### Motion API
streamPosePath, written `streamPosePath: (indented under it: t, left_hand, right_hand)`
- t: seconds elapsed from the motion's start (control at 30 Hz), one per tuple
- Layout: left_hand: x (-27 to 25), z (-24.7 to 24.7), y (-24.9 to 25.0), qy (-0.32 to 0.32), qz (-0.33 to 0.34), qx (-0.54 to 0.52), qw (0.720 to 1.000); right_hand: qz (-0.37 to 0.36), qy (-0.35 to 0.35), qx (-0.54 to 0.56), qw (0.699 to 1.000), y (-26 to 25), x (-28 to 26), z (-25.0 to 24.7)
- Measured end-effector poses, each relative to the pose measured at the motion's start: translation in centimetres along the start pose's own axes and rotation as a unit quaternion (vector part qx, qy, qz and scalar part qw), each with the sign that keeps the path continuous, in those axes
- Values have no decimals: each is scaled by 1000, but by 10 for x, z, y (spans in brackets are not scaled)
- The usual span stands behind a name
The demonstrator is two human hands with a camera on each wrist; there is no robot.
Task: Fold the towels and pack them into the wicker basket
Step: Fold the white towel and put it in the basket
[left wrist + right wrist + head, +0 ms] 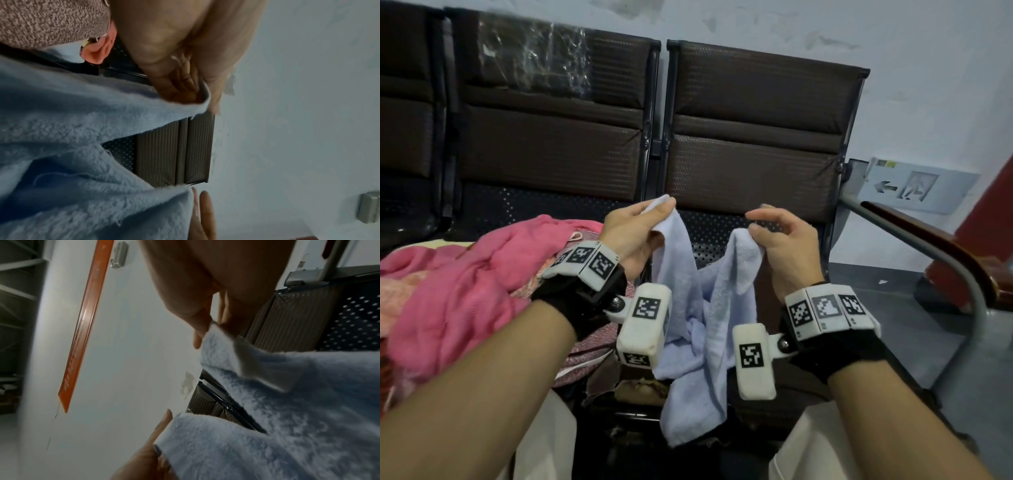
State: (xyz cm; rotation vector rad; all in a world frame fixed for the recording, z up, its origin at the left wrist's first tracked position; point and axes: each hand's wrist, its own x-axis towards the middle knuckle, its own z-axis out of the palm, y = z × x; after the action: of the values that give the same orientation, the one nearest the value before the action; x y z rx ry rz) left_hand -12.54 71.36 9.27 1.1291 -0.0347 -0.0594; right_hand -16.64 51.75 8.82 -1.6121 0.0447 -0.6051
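Note:
A pale blue towel point(695, 329) hangs in the air between my two hands, its lower part bunched and drooping toward my lap. My left hand point(640, 226) pinches one upper corner between thumb and fingers. My right hand point(774, 233) pinches another corner a little to the right. The left wrist view shows the towel point(82, 146) close up with my left hand point(191, 91) curled on its edge. In the right wrist view the towel point(287, 402) runs from my right hand point(207, 331) down to the other hand. No wicker basket is in view.
A heap of pink towels point(465, 281) lies on the seat at my left. A row of dark brown padded chairs point(750, 137) stands against the white wall ahead. A metal armrest point(945, 260) curves at the right. My knees point(818, 445) are below.

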Motion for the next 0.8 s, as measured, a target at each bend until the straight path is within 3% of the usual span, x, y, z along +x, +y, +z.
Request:
streamPosePath:
  t: [0.1,0.17,0.23,0.3,0.43,0.53,0.67,0.73,0.8]
  left_hand:
    - [0,-1,1,1,5,-8,1000]
    - [-1,-1,1,4,2,-14,1000]
    - [0,-3,0,4,0,-12,1000]
    - [0,-5,0,2,7,9,1000]
    - [1,-8,-1,-4,33,87,996]
    - [3,-13,-1,7,78,181,980]
    - [2,-19,-4,-30,149,339,928]
    - [0,-20,-6,-55,149,357,920]
    - [-1,-20,-7,-68,140,349,924]
  right_hand:
    - [25,-76,-29,996,-6,-3,7]
    - [-30,-117,-166,979,-8,-6,11]
    - [-121,-159,-355,913,-8,-12,14]
    - [-160,-194,-444,860,-8,-14,14]
    - [-205,-249,-489,810,-8,-13,11]
    - [-244,-242,-457,820,-7,-19,10]
    - [-324,-191,-410,831,-13,-29,12]
    - [-359,-129,-331,863,-18,-33,16]
    - [-312,-112,-247,910,-20,-37,20]
